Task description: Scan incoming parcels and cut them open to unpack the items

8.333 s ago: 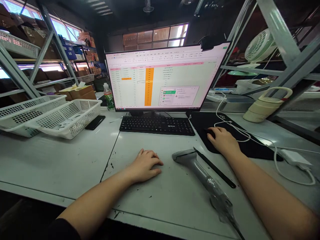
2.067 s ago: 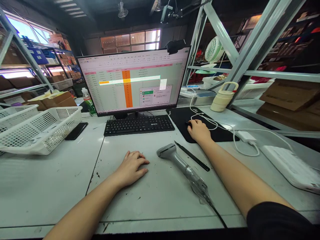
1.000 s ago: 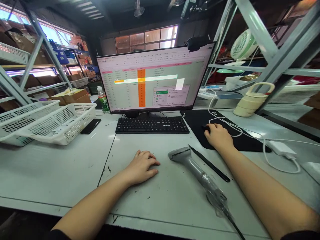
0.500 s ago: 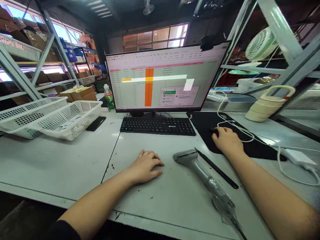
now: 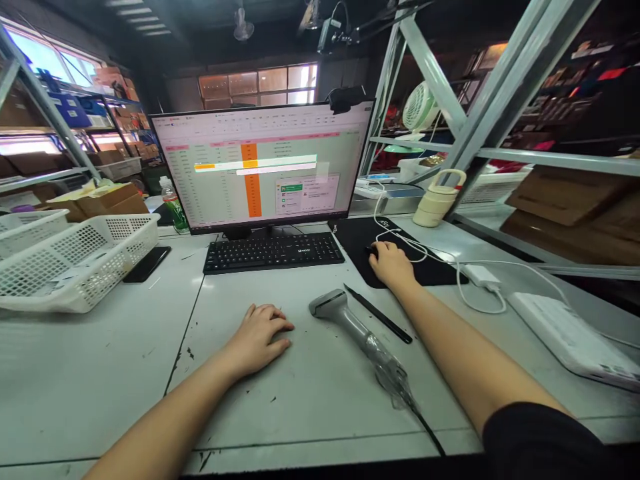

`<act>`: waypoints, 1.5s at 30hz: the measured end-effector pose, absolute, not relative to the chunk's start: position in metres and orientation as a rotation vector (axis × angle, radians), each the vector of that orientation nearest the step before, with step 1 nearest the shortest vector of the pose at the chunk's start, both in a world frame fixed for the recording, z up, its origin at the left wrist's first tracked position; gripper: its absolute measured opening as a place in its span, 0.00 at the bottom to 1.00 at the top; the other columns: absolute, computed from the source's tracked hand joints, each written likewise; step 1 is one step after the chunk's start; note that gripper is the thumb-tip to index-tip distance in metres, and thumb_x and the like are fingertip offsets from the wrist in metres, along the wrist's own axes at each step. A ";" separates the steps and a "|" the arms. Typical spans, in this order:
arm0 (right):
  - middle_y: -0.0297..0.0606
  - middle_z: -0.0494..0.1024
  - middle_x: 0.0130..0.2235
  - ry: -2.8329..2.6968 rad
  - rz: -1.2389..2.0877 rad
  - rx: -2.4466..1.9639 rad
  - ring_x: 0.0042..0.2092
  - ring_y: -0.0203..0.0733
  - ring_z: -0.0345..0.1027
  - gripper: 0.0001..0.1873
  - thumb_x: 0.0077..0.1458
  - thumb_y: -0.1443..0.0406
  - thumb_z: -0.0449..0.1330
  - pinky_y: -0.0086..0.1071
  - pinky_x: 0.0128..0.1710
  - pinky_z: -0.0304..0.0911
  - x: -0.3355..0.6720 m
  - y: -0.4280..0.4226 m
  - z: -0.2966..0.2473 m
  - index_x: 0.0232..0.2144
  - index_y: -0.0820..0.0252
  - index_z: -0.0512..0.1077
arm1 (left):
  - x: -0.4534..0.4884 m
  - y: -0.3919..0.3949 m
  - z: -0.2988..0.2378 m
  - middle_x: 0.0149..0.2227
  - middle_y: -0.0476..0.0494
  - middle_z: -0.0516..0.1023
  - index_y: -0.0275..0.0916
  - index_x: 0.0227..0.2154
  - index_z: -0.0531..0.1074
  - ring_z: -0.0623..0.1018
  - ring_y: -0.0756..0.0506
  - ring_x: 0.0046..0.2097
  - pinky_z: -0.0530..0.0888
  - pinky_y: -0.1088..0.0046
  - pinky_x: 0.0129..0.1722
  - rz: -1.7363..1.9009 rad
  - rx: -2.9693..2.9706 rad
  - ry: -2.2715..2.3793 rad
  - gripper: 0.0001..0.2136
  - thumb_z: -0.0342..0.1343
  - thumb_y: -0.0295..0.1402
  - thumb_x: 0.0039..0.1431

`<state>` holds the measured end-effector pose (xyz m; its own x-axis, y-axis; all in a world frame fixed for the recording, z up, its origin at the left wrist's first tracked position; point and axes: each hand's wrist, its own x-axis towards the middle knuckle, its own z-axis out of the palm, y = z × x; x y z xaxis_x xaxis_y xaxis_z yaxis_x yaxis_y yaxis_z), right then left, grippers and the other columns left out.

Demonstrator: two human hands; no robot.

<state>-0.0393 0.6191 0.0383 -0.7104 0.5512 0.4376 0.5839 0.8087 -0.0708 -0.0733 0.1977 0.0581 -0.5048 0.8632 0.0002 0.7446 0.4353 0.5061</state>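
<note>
My left hand [image 5: 260,337] rests palm down on the white table [image 5: 235,413], fingers apart and holding nothing. Over the black mouse pad [image 5: 357,243], my right hand [image 5: 393,265] is closed over a dark computer mouse [image 5: 373,251], mostly covered by the fingers. Between my arms lies a grey barcode scanner [image 5: 353,323], its handle wrapped in clear plastic and its cable running to the front edge. Beside it is a slim black pen-like tool [image 5: 380,315]. Behind my hands sits a black keyboard [image 5: 273,253], below a monitor [image 5: 215,193] showing a spreadsheet with an orange column.
White perforated baskets [image 5: 80,267] and a black phone [image 5: 147,264] occupy the left side. A green-labelled bottle [image 5: 173,203] stands by the monitor. To the right are a cream tumbler [image 5: 435,203], white cables, a white adapter [image 5: 483,277], a white power bank-like block [image 5: 570,333] and metal shelving [image 5: 493,87].
The view has swung right, shifting everything leftward and bringing the white block into sight. Both hands keep their places, the right still on the mouse. A pale bar has appeared on the spreadsheet.
</note>
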 end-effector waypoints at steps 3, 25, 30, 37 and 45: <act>0.53 0.71 0.59 -2.539 -0.096 -0.829 0.51 0.57 0.69 0.25 0.67 0.61 0.49 0.45 0.49 0.67 -0.039 0.620 0.037 0.61 0.62 0.68 | -0.073 0.197 0.058 0.59 0.41 0.72 0.46 0.54 0.76 0.66 0.38 0.67 0.47 0.40 0.72 0.654 1.383 2.435 0.15 0.58 0.34 0.65; 0.51 0.70 0.62 -2.557 -0.091 -0.847 0.53 0.58 0.68 0.24 0.67 0.61 0.48 0.45 0.51 0.66 -0.039 0.619 0.038 0.59 0.60 0.73 | -0.075 0.197 0.055 0.59 0.42 0.72 0.47 0.54 0.76 0.66 0.37 0.67 0.48 0.40 0.72 0.663 1.409 2.434 0.16 0.57 0.35 0.65; 0.52 0.70 0.61 -2.552 -0.090 -0.842 0.52 0.57 0.68 0.24 0.67 0.61 0.48 0.46 0.50 0.66 -0.040 0.620 0.037 0.59 0.60 0.73 | -0.075 0.197 0.057 0.59 0.41 0.72 0.47 0.54 0.76 0.65 0.37 0.67 0.49 0.41 0.72 0.645 1.409 2.428 0.16 0.57 0.35 0.65; 0.52 0.70 0.61 -2.539 -0.086 -0.836 0.52 0.58 0.68 0.25 0.66 0.61 0.48 0.46 0.50 0.66 -0.039 0.618 0.038 0.61 0.59 0.71 | -0.074 0.197 0.057 0.59 0.41 0.73 0.47 0.54 0.76 0.66 0.37 0.66 0.49 0.41 0.72 0.656 1.412 2.433 0.15 0.57 0.35 0.65; 0.52 0.68 0.63 -2.526 -0.081 -0.848 0.53 0.59 0.68 0.28 0.65 0.61 0.50 0.47 0.50 0.66 -0.039 0.616 0.039 0.64 0.58 0.69 | -0.076 0.197 0.055 0.58 0.42 0.72 0.48 0.55 0.76 0.65 0.35 0.68 0.48 0.40 0.73 0.664 1.406 2.426 0.16 0.56 0.37 0.66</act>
